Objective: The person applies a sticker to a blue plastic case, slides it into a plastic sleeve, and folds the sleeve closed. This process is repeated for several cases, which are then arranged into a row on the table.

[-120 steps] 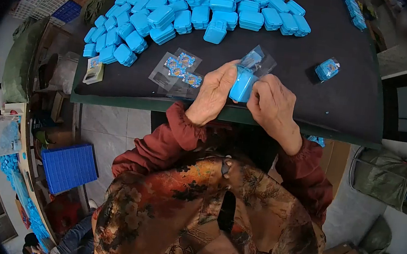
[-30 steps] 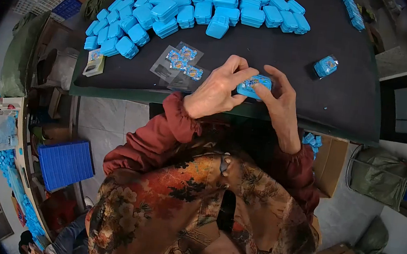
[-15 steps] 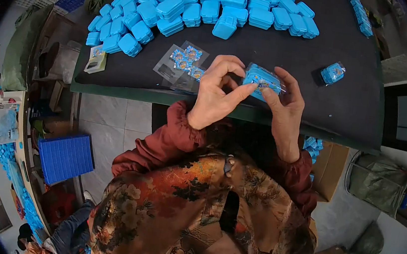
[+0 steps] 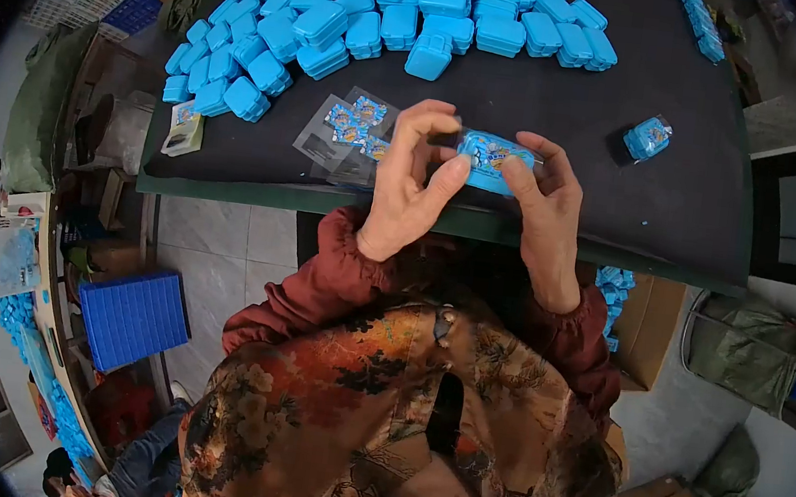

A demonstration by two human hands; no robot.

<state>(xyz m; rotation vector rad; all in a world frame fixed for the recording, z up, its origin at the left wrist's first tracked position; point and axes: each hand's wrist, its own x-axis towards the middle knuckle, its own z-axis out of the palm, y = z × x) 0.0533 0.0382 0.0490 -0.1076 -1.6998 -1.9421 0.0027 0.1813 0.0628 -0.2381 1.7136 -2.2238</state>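
Near the table's front edge, a small blue plastic box (image 4: 485, 176) with a printed sticker on its face is held between both hands. My left hand (image 4: 412, 186) grips its left end with the thumb in front. The right thumb of my right hand (image 4: 551, 212) presses on the sticker, with the fingers curled round the right end. Just left of my left hand lie clear sheets with printed stickers (image 4: 353, 124), overlapping one another. Another blue box with a sticker (image 4: 648, 138) rests alone to the right, seemingly in clear wrapping.
Many plain blue boxes (image 4: 321, 22) are heaped across the back of the dark table (image 4: 572, 101). A small packet (image 4: 184, 131) lies at the left edge. Below are a cardboard carton (image 4: 649, 326) on the right and a blue crate (image 4: 133, 317) on the left.
Both hands have shifted slightly left with the box. It is now tilted so its stickered face shows more, and the right thumb has moved onto the sticker.
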